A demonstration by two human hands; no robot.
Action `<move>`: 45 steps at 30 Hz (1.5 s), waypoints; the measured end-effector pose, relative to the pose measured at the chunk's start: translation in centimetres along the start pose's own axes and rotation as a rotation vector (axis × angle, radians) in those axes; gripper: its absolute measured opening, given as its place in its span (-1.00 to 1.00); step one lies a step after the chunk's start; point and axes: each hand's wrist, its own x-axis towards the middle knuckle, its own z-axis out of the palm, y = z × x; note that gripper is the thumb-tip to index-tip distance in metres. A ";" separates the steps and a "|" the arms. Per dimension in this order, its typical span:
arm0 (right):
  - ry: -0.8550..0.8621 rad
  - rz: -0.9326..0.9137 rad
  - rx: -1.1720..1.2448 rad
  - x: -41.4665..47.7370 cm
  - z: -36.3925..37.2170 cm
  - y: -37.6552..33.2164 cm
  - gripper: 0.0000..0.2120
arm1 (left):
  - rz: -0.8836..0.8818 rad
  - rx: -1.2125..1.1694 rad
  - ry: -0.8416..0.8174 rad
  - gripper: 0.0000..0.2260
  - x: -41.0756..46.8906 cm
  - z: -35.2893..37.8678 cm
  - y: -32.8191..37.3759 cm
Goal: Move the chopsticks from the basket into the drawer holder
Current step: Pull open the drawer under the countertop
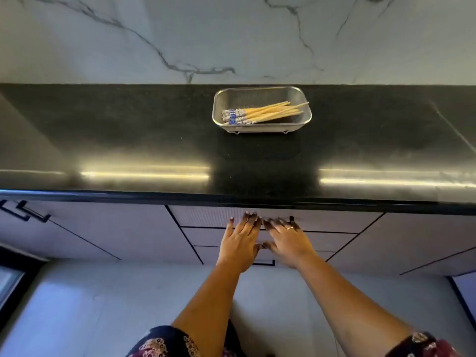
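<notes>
A steel mesh basket [261, 92] stands on the black countertop near the back wall. In it lie several wooden chopsticks [268, 113] with blue patterned ends pointing left. Below the counter's front edge, the top drawer [206, 216] is closed. My left hand [240, 240] and my right hand [287, 239] are side by side against the drawer front, fingers spread and pointing up at its black handle [291, 219]. Both hands hold nothing. The right hand wears a ring. The drawer holder is hidden inside the closed drawer.
Two more closed drawers [206, 237] sit below the top one, the lowest with a black handle [264, 264]. Cabinet doors flank them, with black handles [25, 213] at the left. The glossy countertop [128, 140] spans the view under a marble wall. A pale floor lies below.
</notes>
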 end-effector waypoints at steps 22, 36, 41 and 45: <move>-0.267 0.301 0.076 5.9 3.3 0.8 -0.23 | -0.101 -0.102 -0.348 -0.22 6.9 3.0 0.5; -0.304 0.301 0.111 4.3 3.4 0.0 -0.23 | -0.115 -0.172 -0.364 -0.21 4.6 2.9 1.3; -0.301 0.297 0.093 3.5 4.0 -0.1 -0.25 | -0.117 -0.160 -0.370 -0.20 3.8 3.1 1.7; -0.284 0.278 0.061 2.8 3.9 -0.2 -0.28 | -0.130 -0.146 -0.375 -0.19 3.5 3.2 2.0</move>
